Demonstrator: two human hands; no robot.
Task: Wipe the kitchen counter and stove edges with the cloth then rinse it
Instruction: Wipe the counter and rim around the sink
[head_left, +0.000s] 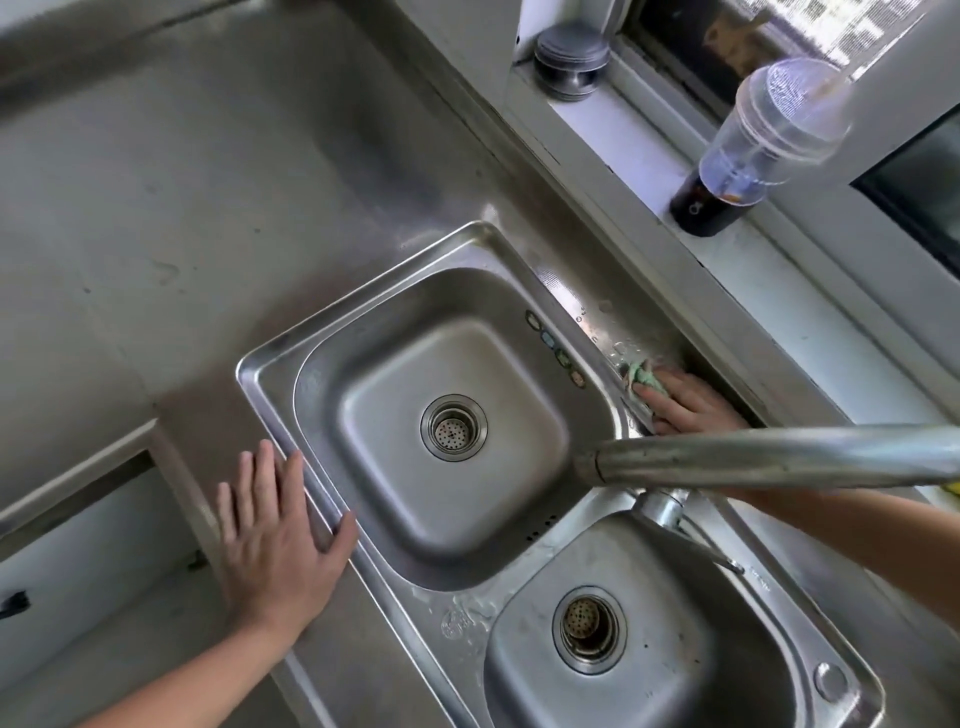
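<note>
The dull steel desk spreads across the left, faintly smudged. The left hand lies flat on it, fingers straight and spread, grasping nothing, its thumb touching the rim of the double sink. Water droplets sit on the steel strip behind the larger basin. There the green cloth lies bunched, and the right hand presses it down with straight fingers. The tap spout crosses above that forearm. On the window sill stands a domed plastic cup.
</note>
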